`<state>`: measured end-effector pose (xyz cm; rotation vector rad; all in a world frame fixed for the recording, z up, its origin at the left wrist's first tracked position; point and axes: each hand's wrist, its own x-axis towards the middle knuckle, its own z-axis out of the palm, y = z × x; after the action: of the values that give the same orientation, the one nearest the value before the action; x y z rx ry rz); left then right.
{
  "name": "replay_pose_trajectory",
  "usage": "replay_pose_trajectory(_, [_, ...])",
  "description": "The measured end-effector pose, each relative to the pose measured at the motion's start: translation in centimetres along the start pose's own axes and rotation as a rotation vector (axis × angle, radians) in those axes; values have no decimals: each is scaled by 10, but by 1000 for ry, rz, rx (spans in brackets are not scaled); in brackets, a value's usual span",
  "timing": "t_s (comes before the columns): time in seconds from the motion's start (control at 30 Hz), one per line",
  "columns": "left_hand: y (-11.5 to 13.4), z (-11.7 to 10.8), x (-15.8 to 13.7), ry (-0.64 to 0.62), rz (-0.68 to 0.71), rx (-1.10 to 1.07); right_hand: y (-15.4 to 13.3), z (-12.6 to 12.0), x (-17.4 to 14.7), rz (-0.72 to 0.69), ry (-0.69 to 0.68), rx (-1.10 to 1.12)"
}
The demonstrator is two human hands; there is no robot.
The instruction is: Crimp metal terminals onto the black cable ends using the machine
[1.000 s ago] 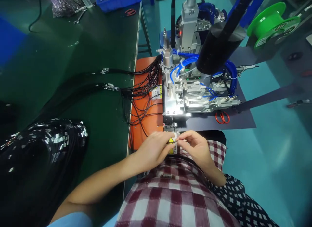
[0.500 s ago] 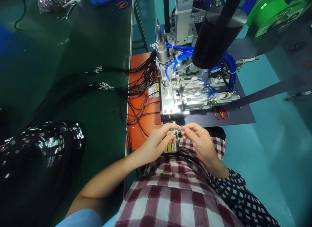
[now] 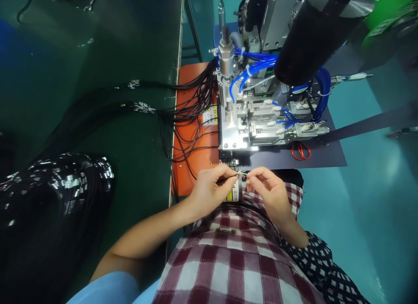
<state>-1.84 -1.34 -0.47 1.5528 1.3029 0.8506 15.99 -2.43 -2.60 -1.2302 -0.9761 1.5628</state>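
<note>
Thumb and forefinger of my left hand (image 3: 212, 188) pinch a thin black cable (image 3: 230, 178) in front of the machine's near edge. From its end, thin coloured wires (image 3: 243, 175), green, red and pale ones among them, fan out to the right. My right hand (image 3: 270, 194) is closed, its fingertips right beside the wire tips. Whether a wire lies between those fingertips is too small to tell. Just behind both hands stands a metal machine (image 3: 238, 134) with cylinders and blue air tubes (image 3: 261, 66).
Black cables (image 3: 192, 106) run over the orange plate (image 3: 184, 180) into the machine's left side. A large coil of black cables (image 3: 68, 186) with shiny ends lies on the dark green table (image 3: 137, 173). Red-handled scissors (image 3: 301, 151) lie right of the machine; a black cylinder (image 3: 310, 42) hangs above.
My right fingertips have drawn slightly right, off the wire bundle. The coloured wires now show more spread out beyond my left fingertips. The view has shifted, moving the machine right and up.
</note>
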Motion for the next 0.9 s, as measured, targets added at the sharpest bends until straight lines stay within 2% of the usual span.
replay_pose_trajectory(0.33, [-2, 2, -3, -16, 58, 52, -1, -4, 10, -40, -8, -20])
replay_pose_trajectory(0.57, [1, -1, -1, -88, 109, 7, 0, -8, 16, -11, -109, -56])
replay_pose_trajectory(0.67, [4, -4, 2, -212, -4, -119, 1, -6, 17, -70, -136, -99])
replay_pose_trajectory(0.8, [2, -12, 9, -409, -231, -310, 4, -5, 19, -244, -206, -189])
replay_pose_trajectory(0.9, [-1, -17, 14, -531, -347, -353, 4, -5, 23, -339, -293, -273])
